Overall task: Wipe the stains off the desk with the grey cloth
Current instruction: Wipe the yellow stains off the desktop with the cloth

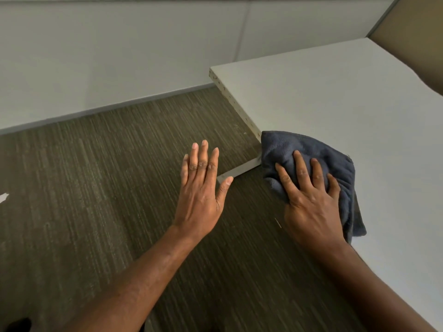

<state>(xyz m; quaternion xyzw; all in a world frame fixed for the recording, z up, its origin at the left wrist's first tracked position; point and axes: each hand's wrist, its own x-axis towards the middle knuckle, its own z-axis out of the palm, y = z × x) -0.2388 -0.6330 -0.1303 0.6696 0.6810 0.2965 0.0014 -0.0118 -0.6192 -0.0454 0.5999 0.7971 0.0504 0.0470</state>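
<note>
Presently, item one: dark grey terry-weave cloth, soft and rumpled, bunched into loose folds. It lies on the near left corner of the pale grey laminate desk top, its left part reaching the desk's edge and its near tail drooping over the front edge.

Item two: right hand, bare, palm down on the cloth. Fingers are spread and slightly curled, pressing into the fabric from above; the cloth shows beyond the fingertips and along the hand's right side. The hold is a flat press with a light gather of cloth under the fingers, not a closed fist.

Item three: left hand, bare, flat and unclenched, fingers straight and close together, thumb out to the side. It holds nothing and is off the desk, over the floor, near the cloth but apart from it.

Item four: desk top, smooth, matte, rectangular corner; its left edge shows raw speckled particle board. A pale support foot shows beneath.

Item five: brown-green striped carpet, fine ribbed texture.

Item six: plain off-white wall with a grey skirting strip.
</note>
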